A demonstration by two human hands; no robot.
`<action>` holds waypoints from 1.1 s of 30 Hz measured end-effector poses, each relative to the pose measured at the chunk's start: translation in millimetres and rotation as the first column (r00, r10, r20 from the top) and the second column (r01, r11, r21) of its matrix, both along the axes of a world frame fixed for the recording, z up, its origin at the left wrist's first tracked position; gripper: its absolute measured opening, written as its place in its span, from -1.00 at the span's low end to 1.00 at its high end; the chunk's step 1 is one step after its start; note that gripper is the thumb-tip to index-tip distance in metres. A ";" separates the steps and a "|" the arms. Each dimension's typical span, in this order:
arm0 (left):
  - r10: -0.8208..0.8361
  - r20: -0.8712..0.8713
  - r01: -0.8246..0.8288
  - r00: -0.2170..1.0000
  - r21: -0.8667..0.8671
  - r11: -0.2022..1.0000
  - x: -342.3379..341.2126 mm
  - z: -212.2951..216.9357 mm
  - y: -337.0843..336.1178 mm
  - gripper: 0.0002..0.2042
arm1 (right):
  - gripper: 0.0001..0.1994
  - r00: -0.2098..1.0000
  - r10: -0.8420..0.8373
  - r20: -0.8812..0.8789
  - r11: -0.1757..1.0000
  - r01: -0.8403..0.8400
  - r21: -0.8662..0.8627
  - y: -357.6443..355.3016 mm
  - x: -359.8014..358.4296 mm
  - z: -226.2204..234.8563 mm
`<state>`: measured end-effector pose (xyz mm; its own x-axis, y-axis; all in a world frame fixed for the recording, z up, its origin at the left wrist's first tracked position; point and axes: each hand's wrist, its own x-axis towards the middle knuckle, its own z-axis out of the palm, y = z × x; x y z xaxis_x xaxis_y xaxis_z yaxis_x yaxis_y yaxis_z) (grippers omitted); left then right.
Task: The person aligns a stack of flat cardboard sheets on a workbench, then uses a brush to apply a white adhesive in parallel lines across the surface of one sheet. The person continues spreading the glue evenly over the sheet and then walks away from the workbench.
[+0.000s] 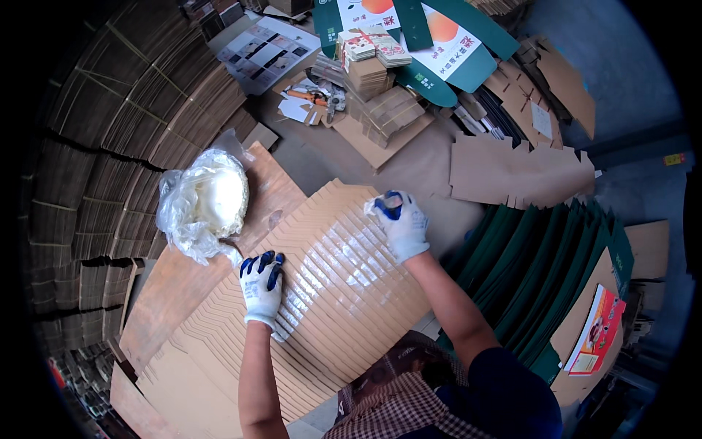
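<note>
In the head view, fanned cardboard sheets span the tabletop from its near left corner to its far edge, a glossy streak across them. The left hand has its grip loose, fingers resting on the sheets; the right hand has its grip curled around a whitish crumpled wad over the fan's far end. A plastic-wrapped bowl fills the tabletop's far left edge, just beyond the left hand. Green boards crowd the right edge; bundled cardboard stacks wall the left.
</note>
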<state>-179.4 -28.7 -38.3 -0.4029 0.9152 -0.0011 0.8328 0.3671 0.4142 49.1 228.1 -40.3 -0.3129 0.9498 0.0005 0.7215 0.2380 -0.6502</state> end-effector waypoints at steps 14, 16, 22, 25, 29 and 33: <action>-0.024 0.147 0.010 0.989 0.093 0.996 15.2 -1.2 126.6 -0.53 | -0.59 0.991 -0.022 -0.131 0.999 0.019 -0.029 35.9 20.7 5.0; -0.127 0.101 0.118 0.987 0.084 0.989 16.2 -17.4 169.5 -0.46 | -0.58 0.976 -0.014 -0.217 0.994 -0.011 -0.113 25.5 8.2 4.8; 0.025 0.171 0.041 0.985 -0.370 0.928 12.7 -41.0 239.0 -0.42 | -0.60 0.997 0.068 0.023 0.997 -0.067 -0.039 40.0 -0.2 -11.2; 0.015 0.148 0.037 0.989 -0.342 0.939 5.1 -59.0 236.2 -0.46 | -0.64 0.999 0.048 0.014 0.999 -0.048 0.002 45.9 8.4 2.7; 0.044 0.157 0.015 0.987 -0.355 0.935 9.4 -58.9 240.4 -0.56 | -0.66 0.975 0.158 -0.159 0.985 -0.167 -0.045 35.9 19.6 4.2; 0.062 0.145 -0.009 0.988 -0.336 0.942 12.8 -56.6 239.4 -0.61 | -0.69 0.979 0.188 0.083 0.982 -0.187 -0.027 44.8 43.5 3.7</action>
